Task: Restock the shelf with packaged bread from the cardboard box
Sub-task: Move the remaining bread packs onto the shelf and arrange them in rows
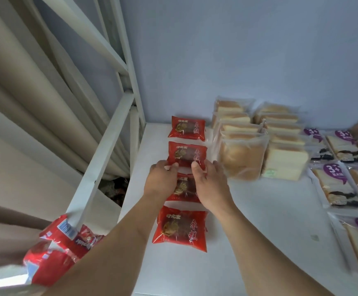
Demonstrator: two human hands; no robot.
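Several red bread packets lie in a column on the white shelf (pixel 259 221). My left hand (pixel 160 180) and my right hand (pixel 211 184) each pinch the near edge of the second red packet (pixel 187 153), thumbs on top. A farthest red packet (pixel 187 128) lies behind it. Another red packet (pixel 184 189) is partly hidden under my hands. The nearest red packet (pixel 181 227) lies flat between my forearms. The cardboard box is out of view.
Clear bags of sliced bread (pixel 241 159) stand in two rows right of the red column. Purple-labelled sandwich packs (pixel 336 184) fill the right side. More red-and-white packets (pixel 54 251) sit at lower left, beside the white shelf frame (pixel 101 159). A blue wall is behind.
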